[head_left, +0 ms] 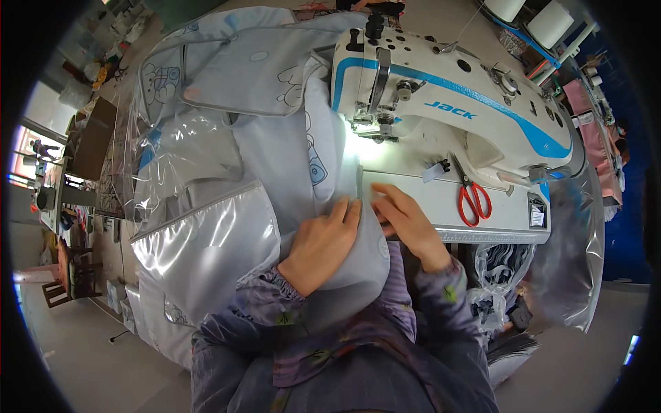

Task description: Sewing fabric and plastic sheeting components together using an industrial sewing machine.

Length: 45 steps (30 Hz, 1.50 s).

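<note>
Grey fabric (351, 275) hangs over the table's front edge and runs up to the lit needle area of a white sewing machine (441, 96) with a blue stripe. My left hand (323, 241) is closed at the fabric's right edge, its fingertips pressed together there, with the thumb hidden. Just to the right is my right hand (411, 224), its fingers bent and apart, slightly blurred, beside the same edge; no thing shows between them. Red-handled scissors (474, 199) lie on the machine bed (413, 186), right of my right hand.
Grey printed fabric panels (241, 76) spread across the table at the left and far side. A clear plastic-covered pouch (213, 234) lies left of my left hand. White thread cones (551, 24) stand at the far right. A plastic bag of dark scraps (499, 275) hangs below the bed.
</note>
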Each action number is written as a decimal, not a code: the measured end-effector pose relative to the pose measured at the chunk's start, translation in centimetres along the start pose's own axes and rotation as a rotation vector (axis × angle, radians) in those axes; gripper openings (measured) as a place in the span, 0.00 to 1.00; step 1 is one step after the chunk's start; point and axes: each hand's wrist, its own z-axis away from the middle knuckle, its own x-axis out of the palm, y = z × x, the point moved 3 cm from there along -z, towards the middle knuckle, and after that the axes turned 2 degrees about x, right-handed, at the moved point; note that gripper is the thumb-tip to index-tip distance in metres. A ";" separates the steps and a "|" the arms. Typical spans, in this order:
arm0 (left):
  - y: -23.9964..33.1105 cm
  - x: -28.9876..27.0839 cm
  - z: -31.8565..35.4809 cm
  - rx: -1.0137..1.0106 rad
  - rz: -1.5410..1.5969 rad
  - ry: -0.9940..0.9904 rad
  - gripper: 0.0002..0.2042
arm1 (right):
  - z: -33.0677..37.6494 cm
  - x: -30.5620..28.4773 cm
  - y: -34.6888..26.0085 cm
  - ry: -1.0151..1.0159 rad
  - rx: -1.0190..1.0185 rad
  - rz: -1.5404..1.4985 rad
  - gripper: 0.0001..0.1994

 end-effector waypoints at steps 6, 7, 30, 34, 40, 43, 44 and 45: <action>-0.3 0.1 -0.1 -0.007 -0.004 -0.053 0.19 | -3.2 2.1 0.6 0.091 -0.438 0.572 0.24; -0.3 0.1 -0.1 -0.009 0.000 -0.065 0.19 | -3.1 2.3 0.6 0.105 -0.549 0.613 0.26; -2.7 0.6 -6.1 -0.069 0.042 -0.016 0.07 | -9.8 -0.3 -2.9 0.021 -0.523 0.965 0.26; -3.4 1.2 -7.1 -0.075 -0.003 0.028 0.06 | -10.0 -0.1 -4.1 0.039 -0.526 0.961 0.24; -4.1 2.0 -8.3 -0.079 -0.035 0.071 0.06 | -8.8 -1.6 -2.1 0.075 -0.493 0.683 0.21; -3.5 2.1 -7.6 -0.082 -0.074 0.101 0.04 | -6.7 -1.4 -1.6 0.035 -0.382 0.587 0.22; -3.3 2.0 -7.3 -0.078 -0.104 0.126 0.04 | -6.2 -1.3 -1.8 0.044 -0.361 0.626 0.21; -3.3 2.2 -7.3 -0.077 -0.102 0.122 0.04 | -6.2 -1.2 -1.8 0.044 -0.357 0.624 0.21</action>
